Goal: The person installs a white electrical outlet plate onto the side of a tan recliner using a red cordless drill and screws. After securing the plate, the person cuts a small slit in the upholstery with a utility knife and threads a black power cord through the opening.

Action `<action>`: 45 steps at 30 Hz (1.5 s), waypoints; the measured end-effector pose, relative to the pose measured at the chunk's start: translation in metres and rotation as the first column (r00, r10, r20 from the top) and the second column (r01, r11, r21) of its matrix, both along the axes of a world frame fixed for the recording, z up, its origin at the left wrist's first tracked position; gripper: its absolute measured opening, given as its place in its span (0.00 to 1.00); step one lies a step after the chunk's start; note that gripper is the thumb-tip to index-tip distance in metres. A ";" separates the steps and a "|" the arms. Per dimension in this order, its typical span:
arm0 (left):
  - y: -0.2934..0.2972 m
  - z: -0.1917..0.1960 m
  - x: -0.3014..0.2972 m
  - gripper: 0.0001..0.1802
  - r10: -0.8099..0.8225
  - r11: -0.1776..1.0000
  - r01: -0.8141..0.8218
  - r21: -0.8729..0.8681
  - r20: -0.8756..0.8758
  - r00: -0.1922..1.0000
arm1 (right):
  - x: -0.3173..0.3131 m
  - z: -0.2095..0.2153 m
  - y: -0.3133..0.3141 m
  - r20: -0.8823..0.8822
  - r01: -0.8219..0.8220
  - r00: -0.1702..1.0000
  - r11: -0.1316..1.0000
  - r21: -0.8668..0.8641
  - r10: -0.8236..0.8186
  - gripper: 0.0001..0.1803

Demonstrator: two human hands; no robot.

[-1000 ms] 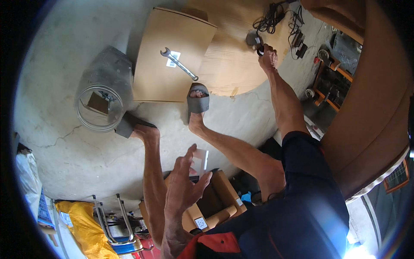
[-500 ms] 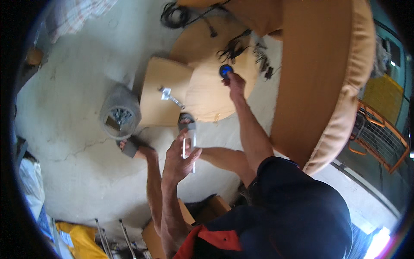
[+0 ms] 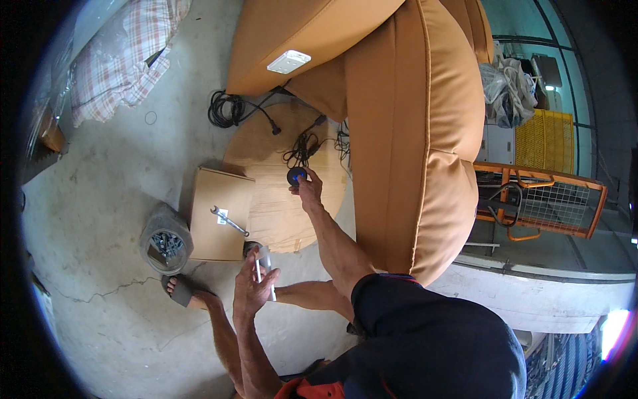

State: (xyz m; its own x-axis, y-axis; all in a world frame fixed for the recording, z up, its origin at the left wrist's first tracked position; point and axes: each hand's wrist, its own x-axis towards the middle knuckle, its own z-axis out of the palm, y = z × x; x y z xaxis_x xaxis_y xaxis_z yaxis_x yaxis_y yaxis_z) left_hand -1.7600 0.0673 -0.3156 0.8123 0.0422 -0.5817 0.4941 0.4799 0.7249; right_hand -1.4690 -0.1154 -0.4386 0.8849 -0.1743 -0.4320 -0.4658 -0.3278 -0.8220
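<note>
The disc [image 3: 296,176] is near the middle of the view, taking twelve as its top, over the round cardboard [image 3: 282,223]. Black with blue on its face, it turns that face up toward the head; being round, it shows no long axis. The right hand [image 3: 309,190], at about five o'clock from it, pinches its near edge between thumb and fingers, the grip closed down to the disc's thickness.

The left hand [image 3: 250,288], at seven o'clock from the disc, holds the slab [image 3: 264,257], whitish and partly see-through, with the fingers on one side and the thumb on the other, spread only as wide as the piece. Its long axis runs from near twelve to near six; it is partly covered, so it may be a flat plate or a shallow case.

Thin black cables [image 3: 302,147] lie at twelve from the disc, and a thicker coil [image 3: 228,110] at half past ten. The box [image 3: 211,241] at eight bears the wrench [image 3: 229,222], lying from ten to four with its open end at ten. Just beyond, the jar [image 3: 153,225] holds bolts [image 3: 173,247]. The brown sofa [image 3: 392,146] fills three o'clock, with an orange-framed trolley [image 3: 506,174] behind it.
</note>
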 end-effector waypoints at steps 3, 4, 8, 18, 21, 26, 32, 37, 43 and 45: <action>-0.006 -0.004 -0.001 0.37 0.050 0.998 -0.051 0.026 0.036 0.998 | -0.001 0.004 0.004 -0.078 0.012 0.997 0.993 -0.121 -0.021 0.24; -0.006 -0.003 -0.001 0.38 0.054 0.999 -0.054 -0.008 0.016 0.998 | -0.001 0.006 0.008 -0.071 0.006 0.997 0.984 -0.177 -0.019 0.24; -0.008 -0.001 0.001 0.38 0.031 0.999 -0.031 -0.033 -0.013 0.999 | -0.006 0.008 0.008 0.023 -0.035 0.999 0.972 -0.232 0.041 0.23; 0.003 0.000 -0.001 0.44 0.129 0.985 -0.132 -0.111 -0.036 0.991 | 0.001 0.016 0.018 -0.082 -0.117 0.992 0.962 -0.246 0.099 0.17; 0.001 -0.010 0.000 0.44 0.122 0.990 -0.123 -0.062 -0.019 0.992 | 0.007 0.015 0.013 -0.064 -0.112 0.993 0.959 -0.262 0.098 0.14; 0.022 0.017 0.005 0.46 0.123 0.947 -0.163 -0.277 -0.155 0.980 | 0.015 0.025 -0.003 -0.110 -0.119 0.990 0.951 -0.285 0.091 0.26; 0.058 0.042 0.002 0.45 0.122 0.901 -0.189 -0.391 -0.189 0.974 | -0.006 0.035 0.006 -0.117 -0.192 0.980 0.929 -0.316 0.162 0.15; 0.109 0.030 0.015 0.45 -0.082 0.981 0.072 0.178 0.049 0.995 | -0.011 -0.022 0.006 -0.136 -0.239 0.970 0.869 -0.432 0.199 0.15; 0.148 0.052 0.105 0.49 0.028 0.969 -0.080 0.232 0.217 0.976 | -0.010 -0.124 0.027 0.000 -0.124 0.990 0.868 -0.481 0.142 0.15; 0.130 0.040 0.114 0.50 -0.085 0.929 -0.018 0.370 0.261 0.962 | 0.013 -0.152 0.017 0.156 -0.036 0.979 0.866 -0.499 0.130 0.15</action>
